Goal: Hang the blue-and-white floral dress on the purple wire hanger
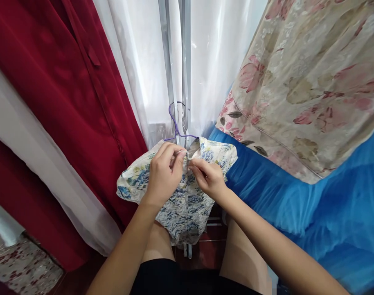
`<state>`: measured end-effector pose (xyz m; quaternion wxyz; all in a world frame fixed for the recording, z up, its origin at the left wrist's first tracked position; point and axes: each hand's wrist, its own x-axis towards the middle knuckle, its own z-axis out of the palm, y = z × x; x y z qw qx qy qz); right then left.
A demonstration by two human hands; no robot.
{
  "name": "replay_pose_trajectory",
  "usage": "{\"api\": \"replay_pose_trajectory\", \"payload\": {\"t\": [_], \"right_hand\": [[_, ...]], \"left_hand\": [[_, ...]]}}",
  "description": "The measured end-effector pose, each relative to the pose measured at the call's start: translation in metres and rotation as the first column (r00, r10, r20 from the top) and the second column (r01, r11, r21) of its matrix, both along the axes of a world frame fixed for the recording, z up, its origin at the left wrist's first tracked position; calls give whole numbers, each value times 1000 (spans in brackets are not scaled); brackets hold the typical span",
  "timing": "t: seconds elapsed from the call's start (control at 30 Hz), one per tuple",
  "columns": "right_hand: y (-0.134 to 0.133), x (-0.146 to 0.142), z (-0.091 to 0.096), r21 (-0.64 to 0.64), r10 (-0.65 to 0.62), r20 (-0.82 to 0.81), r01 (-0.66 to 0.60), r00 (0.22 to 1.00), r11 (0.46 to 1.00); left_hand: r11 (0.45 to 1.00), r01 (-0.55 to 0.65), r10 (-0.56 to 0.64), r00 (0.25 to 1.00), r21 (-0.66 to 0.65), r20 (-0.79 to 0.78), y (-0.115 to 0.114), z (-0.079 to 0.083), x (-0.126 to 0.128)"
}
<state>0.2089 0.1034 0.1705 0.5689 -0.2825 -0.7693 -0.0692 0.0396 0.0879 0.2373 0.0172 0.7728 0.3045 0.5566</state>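
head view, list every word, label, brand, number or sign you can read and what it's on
None: no text can be read anywhere.
The floral garment and the pink-flowered cloth show only printed patterns.
No lettering shows on the purple hanger or the metal stand.
The left hand and right hand cover part of the garment's neckline, so a label there cannot be ruled out.

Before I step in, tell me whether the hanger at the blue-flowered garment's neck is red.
No, the hanger showing above the blue-flowered garment is purple.
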Motion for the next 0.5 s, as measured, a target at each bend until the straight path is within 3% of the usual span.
{"api": "replay_pose_trajectory", "payload": {"t": [0.13, 0.3, 0.4, 0.5], "right_hand": [[3, -5, -26, -4, 5, 102, -5, 995, 1000], [-12, -9, -65, -212, 102, 181, -63, 978, 975], [-20, -10, -67, -249, 126, 107, -96, 986, 964], [-24, -16, -56, -254, 143, 69, -121, 987, 960]], "left_hand": [[998, -58, 61, 981, -20, 183, 5, -2, -6], [988, -139, 153, 900, -64, 408, 26, 0, -36], [987, -124, 161, 790, -103, 592, 51, -5, -67], [981, 77, 100, 594, -180, 798, 73, -15, -96]]}}
